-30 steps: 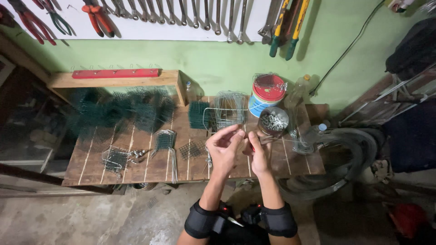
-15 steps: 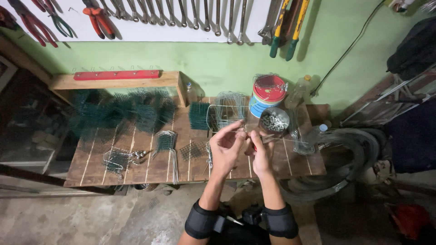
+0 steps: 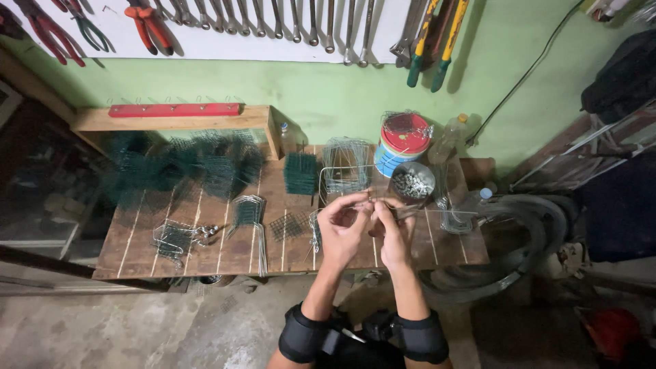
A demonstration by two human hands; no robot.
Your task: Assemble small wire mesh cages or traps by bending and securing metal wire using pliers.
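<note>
Both hands are raised together over the front of a wooden workbench (image 3: 205,249). My left hand (image 3: 343,229) and my right hand (image 3: 394,231) pinch the near edge of a thin wire mesh frame (image 3: 348,179) that reaches away from me toward the wall. The fingertips of both hands meet on the wire at about the same spot. Just beyond the right hand stands a round metal bowl (image 3: 412,183) of small metal pieces.
Green wire mesh pieces (image 3: 184,167) pile up at the bench's back left. A red-lidded tin (image 3: 403,142) and plastic bottle (image 3: 447,140) stand at the back right. Bent wire bundles (image 3: 249,212) and a small mesh basket (image 3: 174,238) lie left. Pliers and wrenches (image 3: 273,17) hang above.
The hands stay together on the wire frame, with only slight finger shifts. The view has dipped a little.
</note>
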